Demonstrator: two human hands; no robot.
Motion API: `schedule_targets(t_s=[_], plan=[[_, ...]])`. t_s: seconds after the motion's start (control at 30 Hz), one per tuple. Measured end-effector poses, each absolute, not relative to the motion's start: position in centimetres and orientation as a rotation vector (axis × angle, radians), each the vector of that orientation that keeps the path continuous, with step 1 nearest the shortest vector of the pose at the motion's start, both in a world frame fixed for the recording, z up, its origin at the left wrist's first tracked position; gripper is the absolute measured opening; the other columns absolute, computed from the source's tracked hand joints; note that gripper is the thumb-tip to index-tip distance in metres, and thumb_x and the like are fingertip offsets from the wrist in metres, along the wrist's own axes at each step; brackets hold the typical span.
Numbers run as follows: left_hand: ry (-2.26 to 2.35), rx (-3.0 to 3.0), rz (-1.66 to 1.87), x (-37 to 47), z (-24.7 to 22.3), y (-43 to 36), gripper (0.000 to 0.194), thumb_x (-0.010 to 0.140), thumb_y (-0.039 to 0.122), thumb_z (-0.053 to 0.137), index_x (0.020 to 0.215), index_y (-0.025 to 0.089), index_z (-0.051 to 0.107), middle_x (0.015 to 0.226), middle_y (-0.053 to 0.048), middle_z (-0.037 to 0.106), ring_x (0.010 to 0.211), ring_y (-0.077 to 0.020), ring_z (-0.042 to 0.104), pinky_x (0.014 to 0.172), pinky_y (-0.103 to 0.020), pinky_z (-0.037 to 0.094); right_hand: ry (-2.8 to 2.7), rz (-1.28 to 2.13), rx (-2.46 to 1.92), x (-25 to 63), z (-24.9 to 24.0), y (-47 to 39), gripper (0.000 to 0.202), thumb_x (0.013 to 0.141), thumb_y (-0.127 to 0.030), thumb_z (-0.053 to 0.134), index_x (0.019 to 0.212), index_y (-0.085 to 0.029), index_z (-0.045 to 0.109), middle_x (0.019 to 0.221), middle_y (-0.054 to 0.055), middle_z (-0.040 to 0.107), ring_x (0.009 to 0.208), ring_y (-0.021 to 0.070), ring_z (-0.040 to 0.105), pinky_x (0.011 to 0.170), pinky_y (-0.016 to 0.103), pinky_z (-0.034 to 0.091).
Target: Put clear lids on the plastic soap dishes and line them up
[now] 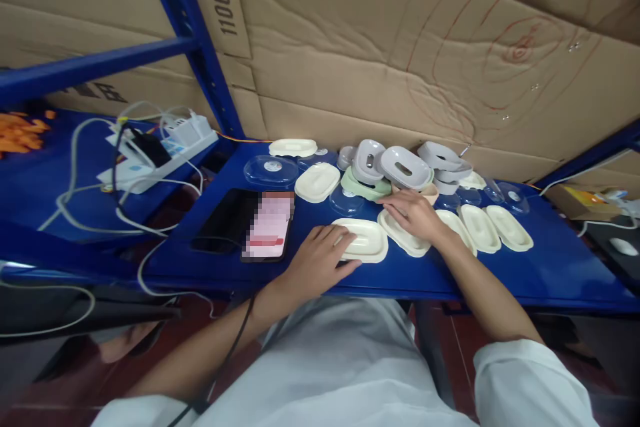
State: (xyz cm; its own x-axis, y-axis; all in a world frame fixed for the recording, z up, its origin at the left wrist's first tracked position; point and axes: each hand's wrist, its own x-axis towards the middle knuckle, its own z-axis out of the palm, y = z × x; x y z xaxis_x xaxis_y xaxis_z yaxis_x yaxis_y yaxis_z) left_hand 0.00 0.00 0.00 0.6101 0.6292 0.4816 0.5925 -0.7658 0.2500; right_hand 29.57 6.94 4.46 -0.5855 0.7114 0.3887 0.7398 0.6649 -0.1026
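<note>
My left hand [323, 255] lies over the left end of a cream oval soap-dish tray [367, 242], fingers stretched across it and thumb apart along its near edge. My right hand [413, 213] rests over a second cream tray [413, 243], fingers extended toward a pale green soap-dish part [363, 185]. I see nothing gripped in either hand. Behind stand several grey slotted soap-dish parts [406, 168] in a loose heap, with a peach part [430, 195] partly hidden beneath them. Several more cream trays [480, 229] line up at the right.
Clear plastic lids [270, 171] lie among the trays on the blue table [310, 279]. A phone [269, 227] leans by a black case [225, 220] at left. Beyond are a power strip [160, 160] with tangled cables and a blue post [200, 47]. Cardboard [350, 47] walls the back.
</note>
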Motion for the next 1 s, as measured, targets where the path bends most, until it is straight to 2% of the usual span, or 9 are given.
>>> schedule_targets(t_s=[0.13, 0.3, 0.4, 0.47, 0.53, 0.6, 0.73, 0.87, 1.0], plan=[[1.062, 2.751, 0.856, 0.1, 0.1, -0.1, 0.035, 0.1, 0.033, 0.069, 0.132, 0.02, 0.064, 0.131, -0.012, 0.072, 0.121, -0.0313, 0.067, 0.102, -0.046, 0.051, -2.402, -0.139, -1.135, 29.8, 4.7, 6.8, 0.034, 0.111, -0.034, 0.047, 0.119, -0.026, 0.08, 0.108, 0.006, 0.084, 0.098, 0.0271, 0.077, 0.092, 0.045, 0.057], [1.135, 2.724, 0.891, 0.3, 0.0, -0.2, 0.053, 0.095, 0.024, 0.067, 0.147, 0.019, 0.058, 0.137, -0.012, 0.071, 0.125, -0.0313, 0.067, 0.103, -0.046, 0.052, -2.243, -0.285, -1.17, 30.0, 5.4, 6.6, 0.032, 0.11, -0.033, 0.049, 0.119, -0.026, 0.079, 0.108, 0.008, 0.082, 0.1, 0.0273, 0.074, 0.092, 0.045, 0.055], [1.161, 2.712, 0.901, 0.4, 0.0, -0.3, 0.056, 0.096, 0.025, 0.067, 0.151, 0.02, 0.056, 0.139, -0.012, 0.071, 0.126, -0.031, 0.068, 0.103, -0.047, 0.053, -2.137, -0.446, -1.324, 30.3, 5.7, 6.8, 0.036, 0.109, -0.038, 0.05, 0.133, -0.025, 0.074, 0.13, 0.012, 0.077, 0.121, 0.0327, 0.068, 0.102, 0.051, 0.05], [1.167, 2.71, 0.903, 0.3, 0.0, -0.3, 0.053, 0.097, 0.025, 0.066, 0.149, 0.02, 0.058, 0.141, -0.013, 0.07, 0.127, -0.0312, 0.067, 0.105, -0.048, 0.054, -2.098, -0.536, -1.42, 30.9, 5.4, 7.2, 0.043, 0.108, -0.043, 0.053, 0.144, -0.024, 0.068, 0.149, 0.016, 0.066, 0.137, 0.0381, 0.06, 0.112, 0.059, 0.044], [1.17, 2.715, 0.912, 0.3, 0.0, -0.4, 0.052, 0.097, 0.027, 0.068, 0.147, 0.02, 0.059, 0.148, -0.015, 0.065, 0.133, -0.0331, 0.063, 0.108, -0.05, 0.053, -2.116, -0.566, -1.461, 31.8, 4.7, 7.8, 0.049, 0.106, -0.045, 0.056, 0.149, -0.024, 0.064, 0.159, 0.017, 0.059, 0.147, 0.0421, 0.051, 0.117, 0.069, 0.037], [1.168, 2.716, 0.93, 0.3, -0.1, -0.3, 0.055, 0.095, 0.028, 0.071, 0.148, 0.02, 0.059, 0.157, -0.018, 0.056, 0.14, -0.0362, 0.057, 0.112, -0.052, 0.052, -2.156, -0.515, -1.431, 32.8, 4.0, 8.7, 0.047, 0.107, -0.045, 0.055, 0.147, -0.023, 0.066, 0.156, 0.017, 0.062, 0.15, 0.0414, 0.051, 0.118, 0.07, 0.04], [1.162, 2.686, 0.95, 0.4, -0.1, -0.3, 0.069, 0.089, 0.025, 0.075, 0.154, 0.021, 0.053, 0.169, -0.02, 0.04, 0.15, -0.0403, 0.048, 0.117, -0.057, 0.049, -2.129, -0.325, -1.295, 33.9, 3.9, 9.7, 0.041, 0.11, -0.045, 0.05, 0.133, -0.022, 0.076, 0.135, 0.014, 0.076, 0.14, 0.0346, 0.064, 0.113, 0.059, 0.054], [1.16, 2.656, 1.033, 0.3, 0.1, -0.5, 0.085, 0.088, 0.022, 0.075, 0.165, 0.021, 0.038, 0.173, -0.023, 0.029, 0.157, -0.0422, 0.039, 0.121, -0.058, 0.047, -2.106, -0.298, -1.229, 31.8, 5.7, 7.6, 0.037, 0.11, -0.043, 0.052, 0.131, -0.026, 0.077, 0.131, 0.009, 0.079, 0.136, 0.0336, 0.066, 0.116, 0.06, 0.052], [1.119, 2.659, 1.194, 0.1, 0.3, -0.8, 0.085, 0.094, 0.032, 0.076, 0.167, 0.024, 0.033, 0.176, -0.023, 0.02, 0.162, -0.0442, 0.03, 0.125, -0.063, 0.04, -2.281, -0.205, -1.101, 27.8, 6.3, 2.6, 0.033, 0.107, -0.034, 0.06, 0.137, -0.035, 0.073, 0.131, 0.004, 0.079, 0.127, 0.0319, 0.071, 0.11, 0.058, 0.055]])
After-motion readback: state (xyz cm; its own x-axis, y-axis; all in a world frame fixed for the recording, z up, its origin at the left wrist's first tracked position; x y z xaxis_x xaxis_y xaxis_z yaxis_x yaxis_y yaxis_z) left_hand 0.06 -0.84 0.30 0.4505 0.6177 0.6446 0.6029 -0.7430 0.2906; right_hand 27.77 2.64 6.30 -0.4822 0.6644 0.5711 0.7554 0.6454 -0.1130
